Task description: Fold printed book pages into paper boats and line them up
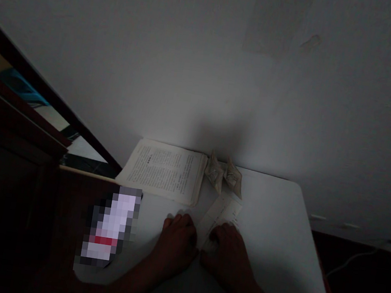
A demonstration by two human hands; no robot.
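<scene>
A pale printed sheet of paper (pixel 223 209) lies slanted on the white table, its near end between my hands. My left hand (pixel 177 241) is closed at the sheet's left side, fingers curled and thumb toward the near end. On the other side my right hand (pixel 226 251) is closed over the near right part, thumb and fingers bent together on the paper. Dim light and my own fingers hide the exact grip. Just beyond the sheet stand two folded paper boats, one on the left (pixel 214 173) and one on the right (pixel 234 177).
A stack of printed pages (pixel 162 171) lies at the table's back left, against the wall. Toward the left edge is a blurred-out phone-like object (pixel 110 227). The white table (pixel 276 217) meets the grey wall (pixel 178 65). A pale cable (pixel 351 260) runs at the right.
</scene>
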